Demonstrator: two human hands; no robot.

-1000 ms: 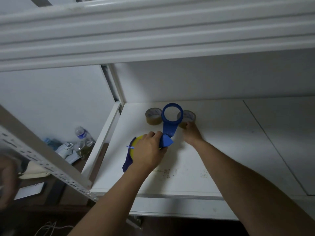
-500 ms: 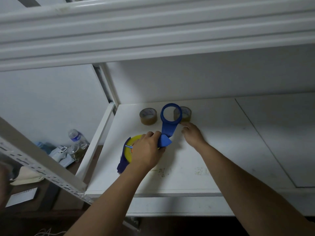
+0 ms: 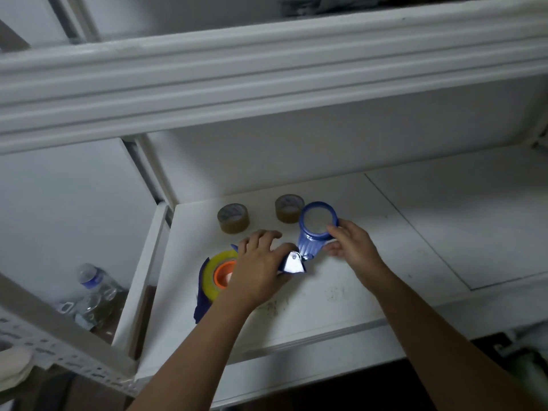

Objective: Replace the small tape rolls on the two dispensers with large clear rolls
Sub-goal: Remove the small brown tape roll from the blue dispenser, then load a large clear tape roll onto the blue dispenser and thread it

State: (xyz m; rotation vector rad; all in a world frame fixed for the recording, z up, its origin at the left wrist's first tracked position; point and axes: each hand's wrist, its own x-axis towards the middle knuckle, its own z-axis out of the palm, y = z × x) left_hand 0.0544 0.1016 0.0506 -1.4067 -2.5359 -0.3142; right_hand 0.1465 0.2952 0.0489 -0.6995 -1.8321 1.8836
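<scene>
A blue tape dispenser (image 3: 314, 235) with a ring-shaped handle lies on the white shelf (image 3: 385, 262). My left hand (image 3: 261, 268) grips its body beside the metal blade plate (image 3: 292, 264). A yellowish clear tape roll (image 3: 215, 272) with an orange core sits on the dispenser, left of my left hand. My right hand (image 3: 351, 244) pinches the ring of the handle at its right side. Two small brown tape rolls stand behind: one at the left (image 3: 233, 218), one further right (image 3: 288, 208), partly behind the ring.
The shelf's back wall is close behind the rolls. A thick white beam (image 3: 267, 84) overhangs the shelf. A seam (image 3: 415, 232) runs across the shelf to the right. Below at the left are a water bottle (image 3: 89, 277) and a perforated metal rail (image 3: 68, 351).
My right hand left the right brown roll and took hold of the dispenser's ring handle. The handle swung to the right. The camera shifted left and nearer.
</scene>
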